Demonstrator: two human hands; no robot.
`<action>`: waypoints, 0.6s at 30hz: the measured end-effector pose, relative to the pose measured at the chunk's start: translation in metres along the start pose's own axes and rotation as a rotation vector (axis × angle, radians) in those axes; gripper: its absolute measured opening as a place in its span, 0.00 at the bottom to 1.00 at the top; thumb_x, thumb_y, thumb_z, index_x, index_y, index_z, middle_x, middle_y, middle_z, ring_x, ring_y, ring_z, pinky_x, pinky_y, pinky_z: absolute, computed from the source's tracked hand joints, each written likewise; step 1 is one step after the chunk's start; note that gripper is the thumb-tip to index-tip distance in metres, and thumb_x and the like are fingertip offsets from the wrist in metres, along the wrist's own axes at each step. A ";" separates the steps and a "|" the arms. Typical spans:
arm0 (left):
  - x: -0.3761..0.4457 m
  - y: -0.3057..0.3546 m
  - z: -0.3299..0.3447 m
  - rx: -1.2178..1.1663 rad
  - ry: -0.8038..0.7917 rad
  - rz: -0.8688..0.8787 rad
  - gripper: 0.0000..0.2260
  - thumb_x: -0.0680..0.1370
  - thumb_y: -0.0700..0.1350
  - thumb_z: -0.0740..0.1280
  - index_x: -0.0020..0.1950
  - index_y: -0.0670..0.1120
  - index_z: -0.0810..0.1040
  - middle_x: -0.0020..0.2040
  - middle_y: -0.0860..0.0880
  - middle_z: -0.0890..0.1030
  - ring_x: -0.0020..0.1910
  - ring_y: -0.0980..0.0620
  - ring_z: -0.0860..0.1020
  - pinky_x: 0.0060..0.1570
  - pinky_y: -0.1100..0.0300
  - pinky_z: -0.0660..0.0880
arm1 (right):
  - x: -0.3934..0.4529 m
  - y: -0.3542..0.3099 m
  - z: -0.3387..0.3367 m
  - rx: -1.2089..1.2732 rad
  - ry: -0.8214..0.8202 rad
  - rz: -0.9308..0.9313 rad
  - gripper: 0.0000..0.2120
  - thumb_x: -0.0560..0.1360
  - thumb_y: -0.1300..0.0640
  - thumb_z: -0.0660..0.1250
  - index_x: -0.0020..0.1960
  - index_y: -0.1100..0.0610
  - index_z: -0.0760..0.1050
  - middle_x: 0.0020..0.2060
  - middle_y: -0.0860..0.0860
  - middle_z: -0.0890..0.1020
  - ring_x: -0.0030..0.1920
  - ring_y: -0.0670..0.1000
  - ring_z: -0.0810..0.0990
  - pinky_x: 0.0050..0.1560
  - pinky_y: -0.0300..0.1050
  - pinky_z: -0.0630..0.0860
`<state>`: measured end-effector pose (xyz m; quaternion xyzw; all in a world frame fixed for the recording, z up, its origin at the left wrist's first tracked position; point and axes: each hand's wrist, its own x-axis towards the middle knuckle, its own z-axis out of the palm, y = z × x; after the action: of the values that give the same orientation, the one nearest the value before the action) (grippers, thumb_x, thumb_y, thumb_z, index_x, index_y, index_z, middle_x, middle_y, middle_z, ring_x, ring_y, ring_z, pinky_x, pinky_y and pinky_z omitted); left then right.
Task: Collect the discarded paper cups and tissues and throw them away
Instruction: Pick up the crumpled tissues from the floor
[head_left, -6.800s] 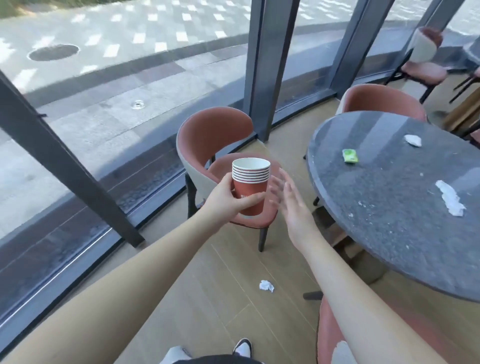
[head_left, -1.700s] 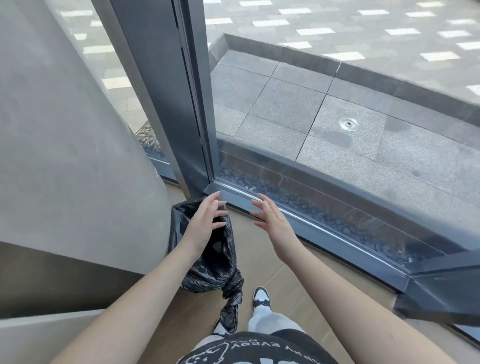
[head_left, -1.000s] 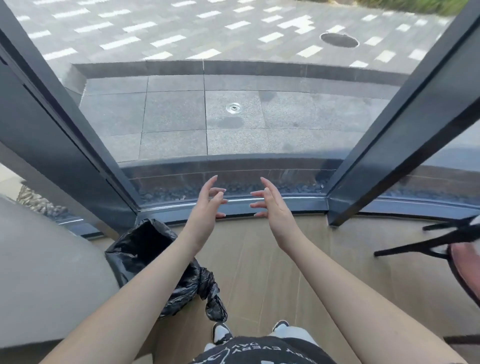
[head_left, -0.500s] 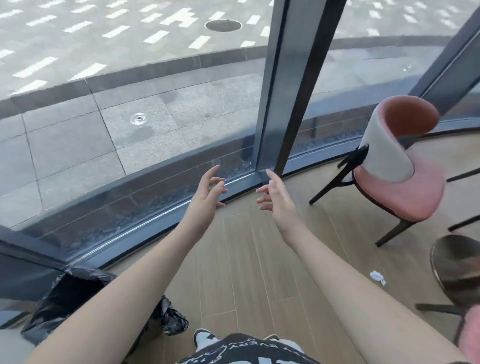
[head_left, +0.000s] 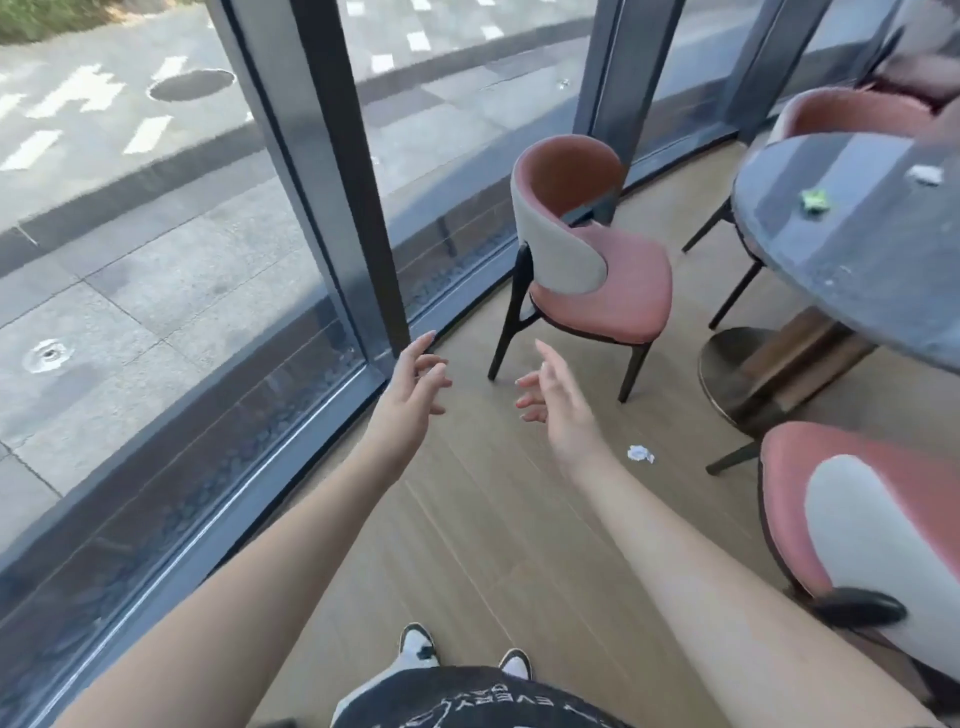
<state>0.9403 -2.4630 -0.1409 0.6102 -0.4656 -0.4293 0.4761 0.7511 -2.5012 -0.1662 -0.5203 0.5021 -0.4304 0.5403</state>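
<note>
I see both bare hands, left hand (head_left: 413, 387) and right hand (head_left: 558, 402), empty above the wooden floor (head_left: 467, 519); a crumpled white tissue (head_left: 640, 453) lies near the right one.

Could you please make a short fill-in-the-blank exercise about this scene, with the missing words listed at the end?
1. Both the left hand and the right hand are open and hold ____.
2. The crumpled tissue lies on the wooden ____.
3. The small green wrapper lies on the round ____.
4. The seat of the chair nearest the window is ____ in colour.

Missing words: nothing; floor; table; pink
</note>
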 end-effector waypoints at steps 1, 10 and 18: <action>0.005 0.001 0.009 0.001 -0.035 0.002 0.22 0.81 0.53 0.59 0.76 0.56 0.65 0.61 0.52 0.77 0.55 0.59 0.79 0.53 0.56 0.78 | 0.000 0.001 -0.009 0.005 0.038 0.002 0.18 0.86 0.51 0.52 0.75 0.48 0.65 0.48 0.48 0.77 0.43 0.46 0.77 0.47 0.43 0.75; 0.066 0.006 0.077 0.009 -0.315 0.024 0.19 0.85 0.50 0.59 0.77 0.56 0.64 0.62 0.51 0.77 0.55 0.61 0.79 0.50 0.62 0.77 | 0.002 0.013 -0.071 0.025 0.335 0.041 0.15 0.85 0.46 0.53 0.70 0.39 0.66 0.49 0.48 0.79 0.43 0.42 0.79 0.46 0.40 0.77; 0.108 0.016 0.114 0.024 -0.557 0.088 0.18 0.85 0.49 0.59 0.75 0.56 0.66 0.62 0.51 0.77 0.54 0.61 0.79 0.52 0.59 0.77 | 0.002 0.015 -0.093 0.061 0.591 0.059 0.17 0.77 0.37 0.55 0.66 0.32 0.68 0.46 0.43 0.79 0.43 0.45 0.79 0.43 0.38 0.76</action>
<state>0.8485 -2.5914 -0.1539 0.4535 -0.6094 -0.5539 0.3408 0.6581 -2.5140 -0.1774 -0.3411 0.6393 -0.5624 0.3983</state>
